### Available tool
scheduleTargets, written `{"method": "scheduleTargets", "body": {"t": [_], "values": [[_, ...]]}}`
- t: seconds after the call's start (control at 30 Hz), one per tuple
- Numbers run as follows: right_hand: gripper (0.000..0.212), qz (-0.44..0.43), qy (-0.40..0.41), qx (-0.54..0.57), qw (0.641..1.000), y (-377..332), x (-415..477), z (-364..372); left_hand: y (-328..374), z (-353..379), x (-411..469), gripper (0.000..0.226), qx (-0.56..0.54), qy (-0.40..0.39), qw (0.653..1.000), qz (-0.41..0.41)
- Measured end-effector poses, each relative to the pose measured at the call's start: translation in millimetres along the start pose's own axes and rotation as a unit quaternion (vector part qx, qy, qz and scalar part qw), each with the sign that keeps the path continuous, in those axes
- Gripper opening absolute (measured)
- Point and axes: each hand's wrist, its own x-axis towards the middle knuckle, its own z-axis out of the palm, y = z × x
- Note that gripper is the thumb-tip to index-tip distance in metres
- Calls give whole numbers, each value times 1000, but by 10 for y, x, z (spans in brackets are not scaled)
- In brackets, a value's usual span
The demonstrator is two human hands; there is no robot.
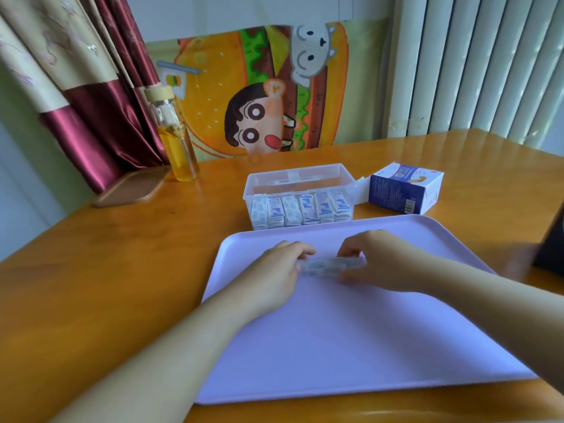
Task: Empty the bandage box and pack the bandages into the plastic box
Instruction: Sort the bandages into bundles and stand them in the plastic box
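While plastic box (300,178) sits just beyond far edge of tray (351,331), we pinch bandage stack (329,265) by its ends, left hand (274,270) and right hand (384,261) both curled.

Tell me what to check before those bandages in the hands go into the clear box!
1. Bandage bundle pinched at both ends by the left hand and the right hand, over the tray: ok.
2. Bundle edges lined up: cannot tell, it is blurred.
3. Room in the plastic box behind the front row of bandages: ok, that part looks unfilled.
4. Plastic box top open: cannot tell through the clear plastic.
5. Bandage box, lying on its side, fully emptied: cannot tell.
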Motion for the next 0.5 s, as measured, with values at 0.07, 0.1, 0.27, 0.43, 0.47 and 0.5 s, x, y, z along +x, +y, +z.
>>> {"method": "scheduleTargets", "body": {"t": [0.07,0.1,0.27,0.43,0.47,0.5], "values": [[18,-3,1,23,1000,28,-31,-3,4,12,8,39,-9,10,1000,0],[17,-6,10,32,999,34,-39,-2,22,26,19,39,-12,10,1000,4],[17,-9,39,67,997,-8,-20,34,108,92,48,41,3,0,1000,16],[14,-13,44,91,995,-21,2,45,75,149,75,39,35,3,999,30],[13,-15,47,92,994,-29,6,43,74,162,81,39,53,3,998,29],[12,-21,57,93,994,-37,17,33,83,164,83,36,79,10,996,31]]}}
